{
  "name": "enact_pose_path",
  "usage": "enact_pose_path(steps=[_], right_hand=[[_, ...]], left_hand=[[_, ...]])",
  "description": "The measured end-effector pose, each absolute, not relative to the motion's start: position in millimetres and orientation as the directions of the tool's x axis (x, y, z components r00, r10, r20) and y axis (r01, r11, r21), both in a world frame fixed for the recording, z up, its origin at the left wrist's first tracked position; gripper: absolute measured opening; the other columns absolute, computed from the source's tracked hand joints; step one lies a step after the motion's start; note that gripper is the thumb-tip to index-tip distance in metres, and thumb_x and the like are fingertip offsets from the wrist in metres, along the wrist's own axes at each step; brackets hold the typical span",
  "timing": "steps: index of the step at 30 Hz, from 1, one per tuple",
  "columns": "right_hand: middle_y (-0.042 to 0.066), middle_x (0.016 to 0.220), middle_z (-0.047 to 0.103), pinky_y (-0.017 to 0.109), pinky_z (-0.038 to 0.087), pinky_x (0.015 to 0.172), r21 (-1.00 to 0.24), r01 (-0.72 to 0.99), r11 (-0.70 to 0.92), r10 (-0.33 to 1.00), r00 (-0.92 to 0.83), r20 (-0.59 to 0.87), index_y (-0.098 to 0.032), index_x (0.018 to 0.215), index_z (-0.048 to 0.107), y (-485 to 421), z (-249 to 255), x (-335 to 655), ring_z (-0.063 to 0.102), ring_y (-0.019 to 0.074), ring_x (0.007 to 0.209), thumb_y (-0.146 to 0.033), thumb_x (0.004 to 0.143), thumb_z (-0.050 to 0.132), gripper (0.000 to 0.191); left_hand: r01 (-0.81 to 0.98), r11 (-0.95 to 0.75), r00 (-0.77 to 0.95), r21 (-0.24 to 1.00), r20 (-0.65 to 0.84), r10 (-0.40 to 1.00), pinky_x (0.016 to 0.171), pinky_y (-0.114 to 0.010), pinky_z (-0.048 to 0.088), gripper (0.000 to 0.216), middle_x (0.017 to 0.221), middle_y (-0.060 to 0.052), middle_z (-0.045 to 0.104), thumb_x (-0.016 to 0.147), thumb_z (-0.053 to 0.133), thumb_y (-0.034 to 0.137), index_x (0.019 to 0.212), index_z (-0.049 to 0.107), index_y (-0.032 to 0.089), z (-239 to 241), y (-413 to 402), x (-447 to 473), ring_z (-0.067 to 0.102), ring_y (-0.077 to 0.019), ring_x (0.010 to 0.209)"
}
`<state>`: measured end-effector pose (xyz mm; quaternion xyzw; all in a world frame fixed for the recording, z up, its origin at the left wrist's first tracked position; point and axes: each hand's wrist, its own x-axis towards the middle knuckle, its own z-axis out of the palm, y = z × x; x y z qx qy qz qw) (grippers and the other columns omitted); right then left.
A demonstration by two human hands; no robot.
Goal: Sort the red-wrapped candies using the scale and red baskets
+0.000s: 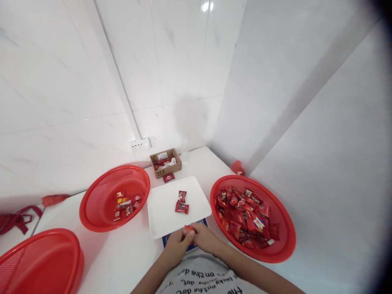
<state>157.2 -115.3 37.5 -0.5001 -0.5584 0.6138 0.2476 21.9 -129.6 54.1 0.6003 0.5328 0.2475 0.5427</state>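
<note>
Close to my body, my left hand (177, 246) and my right hand (206, 238) meet at the near edge of a white tray (162, 220). Their closed fingers pinch a small red wrapped candy (189, 228) between them, largely covered by the fingers. On the tray, beyond my hands, lie two more wrapped candies, a dark red one (182, 196) and a red one (181, 208) just in front of it. Beneath the tray and partly behind my hands shows a blue device (201, 223) with white lettering; most of it is hidden.
To the right stands a red mesh basket (288, 241) heaped with red packets. Another red basket (92, 204) at left holds several candies; a third basket (39, 261) is cut off. Behind the tray are a cardboard box (171, 169) and a red packet (168, 178). Walls close the back and right.
</note>
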Motion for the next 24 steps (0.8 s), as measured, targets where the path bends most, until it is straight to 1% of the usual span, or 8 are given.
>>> enact_pose_path(steps=[3,7,11,13,16,19,21,24], right_hand=[[-0.001,0.058,0.055,0.023,0.034,0.053,-0.948,0.262,-0.178,0.901,-0.345,-0.264,-0.017,0.06,0.05,-112,44,158,0.043,0.0111,0.055,-0.04,0.075,0.052,0.028],[0.0,0.059,0.056,0.025,0.037,0.053,-0.964,0.208,-0.167,0.902,-0.362,-0.235,-0.018,0.06,0.049,-108,52,158,0.047,0.0126,0.055,-0.044,0.074,0.051,0.03],[0.0,0.056,0.055,0.025,0.04,0.051,-0.969,0.135,-0.207,0.89,-0.385,-0.244,-0.018,0.06,0.051,-107,50,157,0.051,0.0137,0.052,-0.049,0.076,0.05,0.034],[0.0,0.054,0.055,0.025,0.04,0.049,-0.967,0.145,-0.21,0.895,-0.37,-0.25,-0.019,0.058,0.05,-108,48,155,0.051,0.0139,0.051,-0.05,0.076,0.049,0.036],[-0.001,0.05,0.052,0.025,0.039,0.049,-0.968,0.188,-0.166,0.917,-0.331,-0.222,-0.02,0.053,0.045,-109,50,152,0.05,0.0138,0.05,-0.054,0.075,0.049,0.04],[-0.002,0.046,0.05,0.026,0.04,0.051,-0.967,0.16,-0.199,0.897,-0.367,-0.246,-0.021,0.053,0.044,-112,55,148,0.05,0.0141,0.049,-0.059,0.079,0.039,0.046],[-0.001,0.047,0.05,0.027,0.041,0.052,-0.965,0.116,-0.235,0.884,-0.388,-0.262,-0.021,0.056,0.044,-114,57,146,0.05,0.0144,0.048,-0.063,0.08,0.032,0.051],[-0.001,0.049,0.048,0.027,0.038,0.05,-0.968,0.113,-0.224,0.915,-0.319,-0.249,-0.021,0.057,0.043,-119,57,145,0.046,0.0134,0.047,-0.068,0.079,0.028,0.054]], left_hand=[[0.337,0.21,0.3,0.918,-0.316,0.9,0.058,-0.026,0.032,0.047,0.055,0.003,0.045,0.073,0.043,0.064,0.059,0.044,0.02,55,-126,27,0.041,-0.0143,0.058],[0.239,0.281,0.321,0.929,-0.349,0.881,0.052,-0.025,0.029,0.048,0.051,0.005,0.039,0.069,0.046,0.067,0.057,0.039,0.02,59,-122,32,0.034,-0.0106,0.05],[0.189,0.298,0.314,0.936,-0.345,0.884,0.049,-0.024,0.027,0.051,0.048,0.005,0.04,0.067,0.045,0.069,0.057,0.04,0.02,58,-120,34,0.034,-0.0098,0.047],[0.175,0.317,0.321,0.932,-0.358,0.877,0.048,-0.024,0.027,0.051,0.047,0.005,0.041,0.068,0.045,0.07,0.059,0.041,0.02,56,-120,33,0.034,-0.0096,0.046],[0.188,0.329,0.312,0.926,-0.374,0.873,0.048,-0.024,0.029,0.053,0.046,0.005,0.041,0.068,0.04,0.072,0.06,0.043,0.02,55,-122,30,0.036,-0.0099,0.045],[0.178,0.342,0.278,0.923,-0.38,0.882,0.05,-0.025,0.031,0.057,0.047,0.004,0.043,0.072,0.032,0.073,0.059,0.044,0.019,57,-126,27,0.04,-0.0113,0.047],[0.168,0.353,0.28,0.92,-0.388,0.878,0.051,-0.025,0.031,0.055,0.047,0.004,0.043,0.073,0.033,0.071,0.06,0.044,0.019,59,-128,24,0.04,-0.0113,0.047],[0.185,0.319,0.302,0.93,-0.362,0.882,0.051,-0.025,0.031,0.053,0.048,0.004,0.044,0.075,0.035,0.069,0.06,0.045,0.019,61,-130,21,0.039,-0.0113,0.048]])
